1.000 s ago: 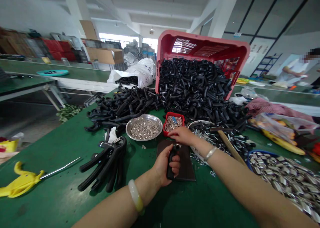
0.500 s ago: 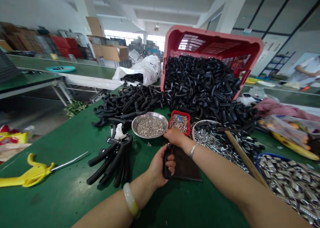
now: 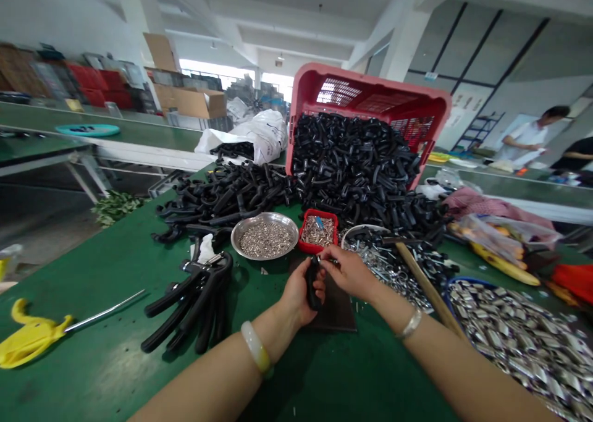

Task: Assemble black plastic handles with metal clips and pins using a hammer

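My left hand (image 3: 299, 291) is wrapped round a black handle part (image 3: 313, 286), held upright over a dark plate (image 3: 333, 311) on the green table. At the top end of that part, the fingers of my right hand (image 3: 345, 272) are pinched together; what they hold is too small to make out. Just behind my hands are a round metal dish (image 3: 266, 236) of small metal pieces and a red tray (image 3: 319, 229) of small pins. A bunch of black handles (image 3: 194, 304) lies to the left.
A tilted pink crate (image 3: 370, 101) full of black parts stands behind. A hammer (image 3: 428, 286) rests across a bowl of screws, right. A blue-rimmed basin (image 3: 519, 341) holds metal sleeves. A yellow air gun (image 3: 34, 335) lies far left. People (image 3: 528, 138) work at the back right.
My right hand has moved back from beside the metal dish and red tray to the top of the black handle part. The view has turned slightly right.
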